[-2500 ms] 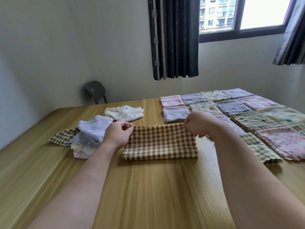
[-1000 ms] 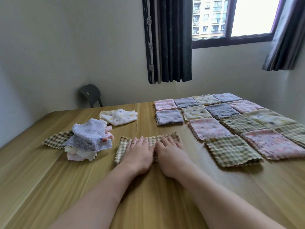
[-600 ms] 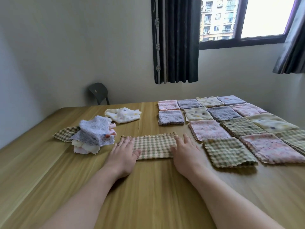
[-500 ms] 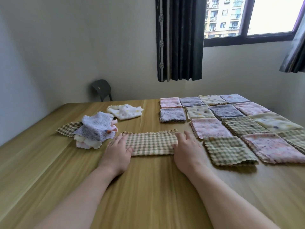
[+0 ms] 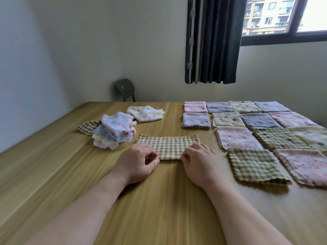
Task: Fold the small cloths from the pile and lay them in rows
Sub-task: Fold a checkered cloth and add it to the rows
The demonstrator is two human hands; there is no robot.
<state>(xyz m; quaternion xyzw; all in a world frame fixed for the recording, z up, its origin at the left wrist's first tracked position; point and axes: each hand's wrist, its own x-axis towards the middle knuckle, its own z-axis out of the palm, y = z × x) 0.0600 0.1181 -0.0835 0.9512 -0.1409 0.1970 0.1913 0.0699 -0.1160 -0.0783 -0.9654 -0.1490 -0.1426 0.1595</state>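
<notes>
Beige checked cloth (image 5: 169,147), folded to a strip at frame centre, is pinched at its near corners by the left hand (image 5: 139,162) and right hand (image 5: 200,162), fingers curled. Just left of it sits the loose pile (image 5: 113,131); to the right, folded cloths (image 5: 235,137) lie in rows on the wooden table (image 5: 159,200).

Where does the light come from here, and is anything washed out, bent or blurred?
Head view: daylight enters through the window, its right pane washed out white; the nearest green checked cloth throws a soft shadow toward the camera on the table; the wide lens slants the wall corner; the left hand and right hand, pinching the beige checked cloth, look sharp.
</notes>
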